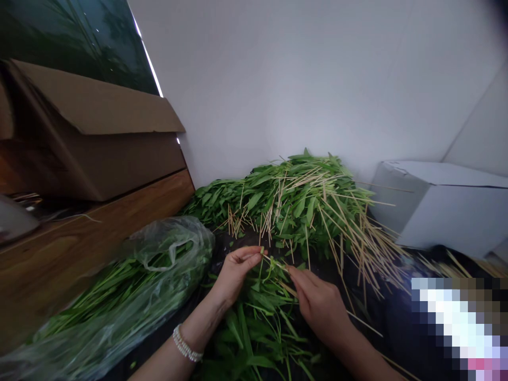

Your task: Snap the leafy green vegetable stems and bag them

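A thin bamboo skewer (pixel 266 257) spans the gap between my two hands, with pale green stems (pixel 274 269) bunched on it. My left hand (pixel 237 268) pinches its left end, where a bit of green stem shows between thumb and fingertips. Farther right, my right hand (pixel 319 299) is closed around the stems and the skewer; its fingertips are partly hidden. Loose leafy greens (pixel 257 317) lie below and between both hands. Behind them rises a big heap of leafy greens on skewers (pixel 293 193), the bare sticks pointing forward and right.
A clear plastic bag (pixel 174 264) of long greens lies at left, beside a wooden surface (pixel 130 203) bearing an open cardboard box (pixel 99 148). A white box (pixel 448 206) stands at right against the white wall (pixel 309 79). The lower right corner is pixelated.
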`<state>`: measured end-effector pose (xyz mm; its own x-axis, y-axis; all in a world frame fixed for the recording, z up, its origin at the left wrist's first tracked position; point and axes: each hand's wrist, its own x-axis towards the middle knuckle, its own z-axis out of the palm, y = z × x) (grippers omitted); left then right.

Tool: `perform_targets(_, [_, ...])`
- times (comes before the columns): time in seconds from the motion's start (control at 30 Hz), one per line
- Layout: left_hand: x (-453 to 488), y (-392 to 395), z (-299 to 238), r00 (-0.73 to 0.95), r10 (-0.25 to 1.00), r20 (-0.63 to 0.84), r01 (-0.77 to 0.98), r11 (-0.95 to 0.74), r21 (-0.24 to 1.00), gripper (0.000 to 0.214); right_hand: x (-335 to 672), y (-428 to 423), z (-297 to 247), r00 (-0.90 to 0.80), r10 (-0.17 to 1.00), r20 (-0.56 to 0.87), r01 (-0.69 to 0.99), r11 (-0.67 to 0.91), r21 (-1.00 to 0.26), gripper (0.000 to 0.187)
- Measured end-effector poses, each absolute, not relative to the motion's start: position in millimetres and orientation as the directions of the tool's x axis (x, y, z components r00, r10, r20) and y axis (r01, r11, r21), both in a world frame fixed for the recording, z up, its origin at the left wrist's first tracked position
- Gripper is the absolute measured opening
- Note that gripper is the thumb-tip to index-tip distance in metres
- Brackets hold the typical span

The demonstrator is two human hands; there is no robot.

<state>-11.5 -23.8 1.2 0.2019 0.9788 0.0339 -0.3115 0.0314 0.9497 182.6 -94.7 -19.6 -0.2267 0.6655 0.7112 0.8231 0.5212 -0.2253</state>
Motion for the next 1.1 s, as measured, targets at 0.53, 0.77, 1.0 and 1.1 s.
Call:
perform_targets(0.53, [-8.5,-24.2,-5.5,0.229,0.973,-0.011,-0.328,0.087,0.941,0.03,182.6,-93.5,-26.3,-0.234,0.691,0.684,0.809,0.528,-0.257,0.034])
perform_targets(0.77, [-9.9,-23.2,-6.9,0.233,0.972,0.006,-0.265,0.058,0.962,0.026,182.6,-92.8,-27.3,-0.225,0.679,0.699,0.801,0.537,-0.263,0.033])
perform_targets(1.0, [-9.4,-25.6,-5.2,0.255,0.967,-0.007,-0.183,0.056,0.981,0.027,181.5,-94.3,-29.1,-0.231,0.691,0.685,0.807,0.53,-0.262,0.034])
perform_targets(1.1, [-9.0,-26.5,-6.0,0.264,0.964,-0.015,-0.158,0.058,0.986,0.027,181.2,-94.8,-29.4,-0.231,0.707,0.668,0.807,0.523,-0.274,0.033])
